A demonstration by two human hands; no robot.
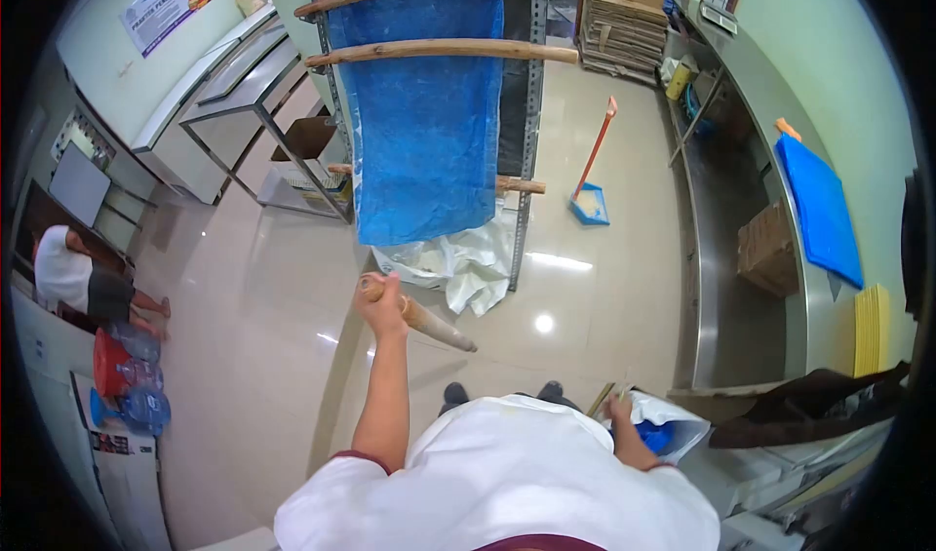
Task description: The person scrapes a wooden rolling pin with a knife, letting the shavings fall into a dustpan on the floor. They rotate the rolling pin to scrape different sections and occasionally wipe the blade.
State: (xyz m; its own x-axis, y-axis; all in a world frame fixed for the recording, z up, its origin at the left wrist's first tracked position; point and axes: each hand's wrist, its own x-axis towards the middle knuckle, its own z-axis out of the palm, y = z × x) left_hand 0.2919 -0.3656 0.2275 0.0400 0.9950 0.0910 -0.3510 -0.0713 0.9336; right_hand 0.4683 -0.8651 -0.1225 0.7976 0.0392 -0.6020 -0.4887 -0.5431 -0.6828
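My left hand [382, 305] is wrapped round a wooden pole [434, 325], out in front of my body. The pole slants down to the right, over the tiled floor. Low on the right, my right hand [618, 409] is closed beside a white sack [687, 426] with blue material [655, 438] inside. A thin, light piece shows at its fingers, too small to name. Ahead, a blue sheet [426, 141] hangs on a metal rack, crossed by wooden poles [439, 51]. Crumpled white sheeting [468, 268] lies at the rack's foot.
An orange-handled dustpan [590, 205] stands on the floor right of the rack. A steel counter [717, 288] with a cardboard box [768, 249] runs along the right. At left are a metal table [234, 88], water jugs [146, 410] and another person [83, 273], bent over.
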